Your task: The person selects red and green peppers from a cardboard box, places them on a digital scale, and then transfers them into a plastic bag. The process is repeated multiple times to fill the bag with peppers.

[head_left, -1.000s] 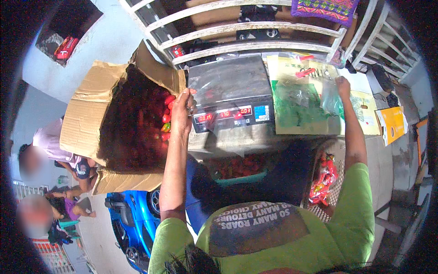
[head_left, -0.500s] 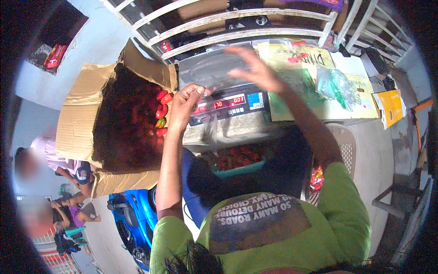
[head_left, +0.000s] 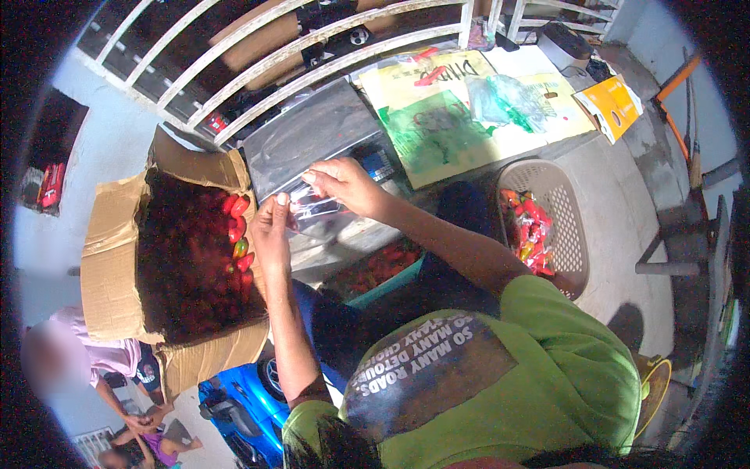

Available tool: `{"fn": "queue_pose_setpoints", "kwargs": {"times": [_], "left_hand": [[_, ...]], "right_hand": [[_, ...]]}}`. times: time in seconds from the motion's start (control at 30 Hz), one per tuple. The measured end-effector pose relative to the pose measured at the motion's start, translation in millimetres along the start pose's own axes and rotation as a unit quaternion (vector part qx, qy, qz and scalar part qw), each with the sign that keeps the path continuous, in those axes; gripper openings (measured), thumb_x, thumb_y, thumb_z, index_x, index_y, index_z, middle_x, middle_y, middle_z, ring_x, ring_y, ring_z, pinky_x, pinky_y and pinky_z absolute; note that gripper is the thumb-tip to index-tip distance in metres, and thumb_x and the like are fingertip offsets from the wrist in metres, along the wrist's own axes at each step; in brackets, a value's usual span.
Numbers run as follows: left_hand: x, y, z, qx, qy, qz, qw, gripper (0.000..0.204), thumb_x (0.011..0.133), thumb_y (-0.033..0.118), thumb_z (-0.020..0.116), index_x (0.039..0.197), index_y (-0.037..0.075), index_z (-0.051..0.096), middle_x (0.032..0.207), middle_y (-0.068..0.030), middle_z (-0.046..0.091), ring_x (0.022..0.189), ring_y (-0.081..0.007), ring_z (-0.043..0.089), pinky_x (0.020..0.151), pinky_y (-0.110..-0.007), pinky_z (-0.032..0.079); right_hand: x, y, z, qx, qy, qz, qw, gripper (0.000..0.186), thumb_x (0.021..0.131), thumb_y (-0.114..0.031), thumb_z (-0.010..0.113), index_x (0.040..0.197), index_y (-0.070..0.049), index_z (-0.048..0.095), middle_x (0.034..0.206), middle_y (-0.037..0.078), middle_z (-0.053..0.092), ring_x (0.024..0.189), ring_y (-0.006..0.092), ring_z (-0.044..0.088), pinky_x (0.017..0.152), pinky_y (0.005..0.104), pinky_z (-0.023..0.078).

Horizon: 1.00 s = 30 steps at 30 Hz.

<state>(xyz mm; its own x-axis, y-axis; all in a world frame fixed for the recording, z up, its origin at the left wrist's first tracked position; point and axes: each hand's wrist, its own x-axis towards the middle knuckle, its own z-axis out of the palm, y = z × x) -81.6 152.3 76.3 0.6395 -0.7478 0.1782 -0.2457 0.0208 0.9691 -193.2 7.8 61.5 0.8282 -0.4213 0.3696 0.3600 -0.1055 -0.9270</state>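
My left hand (head_left: 272, 234) pinches one edge of a clear plastic bag (head_left: 312, 219), and my right hand (head_left: 344, 187) pinches the bag's top edge just to the right. They are over the front of a dark digital scale (head_left: 293, 133), whose display is mostly hidden. Left of them stands an open cardboard box (head_left: 109, 258) holding red peppers (head_left: 238, 205) and a greenish one along its right side. Below, partly in shadow, a teal container (head_left: 376, 286) holds red items.
Plastic bags (head_left: 508, 102) lie on yellow sheets (head_left: 406, 94) at the right. A perforated basket (head_left: 574, 234) holds bagged red peppers. White railing (head_left: 289, 47) runs behind. At lower left are two other people (head_left: 109, 348) and a blue toy car (head_left: 250, 414).
My right hand left the bags on the yellow sheets, crossed leftward open, and now grips the bag with my left hand. The view has turned, bringing the right-hand basket more into sight.
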Motion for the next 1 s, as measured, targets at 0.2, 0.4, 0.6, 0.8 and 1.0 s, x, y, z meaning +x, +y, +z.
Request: {"fn": "queue_pose_setpoints", "kwargs": {"times": [0.2,0.4,0.6,0.8,1.0], "left_hand": [[-9,17,4,0.01,0.028,0.014,0.999,0.011,0.087,0.017,0.062,0.084,0.007,0.06,0.074,0.0039,0.056,0.063,-0.0038,0.044,0.057,-0.019,0.035],[-9,15,7,-0.04,0.016,-0.018,0.999,0.015,0.087,0.019,0.062,0.079,0.006,0.058,0.071,0.004,0.054,0.065,-0.0045,0.045,0.061,-0.021,0.037],[-5,15,-1,-0.096,0.037,-0.024,0.994,0.013,0.087,0.019,0.063,0.089,0.006,0.061,0.079,0.0016,0.057,0.07,-0.0066,0.05,0.068,-0.022,0.039],[-5,23,-5,-0.185,0.062,-0.057,0.979,0.015,0.087,0.02,0.064,0.09,0.006,0.061,0.083,0.0003,0.059,0.071,-0.0065,0.05,0.068,-0.021,0.04],[-5,16,-9,-0.179,0.057,-0.047,0.981,0.025,0.089,0.031,0.06,0.087,0.006,0.062,0.076,0.0011,0.059,0.067,-0.0063,0.049,0.063,-0.021,0.04]], "right_hand": [[-6,-4,-3,0.063,-0.067,-0.008,0.996,0.015,0.088,-0.015,0.06,0.085,-0.001,0.061,0.075,0.0,0.059,0.07,0.0047,0.051,0.063,0.0214,0.042],[-6,-16,-6,-0.044,-0.053,0.006,0.998,0.026,0.092,-0.024,0.053,0.076,-0.004,0.059,0.063,-0.004,0.05,0.056,0.002,0.042,0.049,0.0203,0.033],[-5,-2,1,0.015,-0.025,-0.002,1.0,0.015,0.091,-0.012,0.054,0.083,0.0,0.059,0.078,0.001,0.058,0.076,0.006,0.052,0.07,0.0227,0.042],[-6,-18,0,-0.034,-0.021,0.044,0.998,0.014,0.086,-0.011,0.059,0.081,0.001,0.059,0.075,0.003,0.06,0.071,0.0078,0.053,0.065,0.0249,0.044],[-6,-21,6,-0.02,-0.025,0.043,0.999,0.011,0.09,-0.008,0.055,0.086,0.001,0.059,0.083,0.002,0.06,0.078,0.006,0.054,0.071,0.0223,0.044]]}}
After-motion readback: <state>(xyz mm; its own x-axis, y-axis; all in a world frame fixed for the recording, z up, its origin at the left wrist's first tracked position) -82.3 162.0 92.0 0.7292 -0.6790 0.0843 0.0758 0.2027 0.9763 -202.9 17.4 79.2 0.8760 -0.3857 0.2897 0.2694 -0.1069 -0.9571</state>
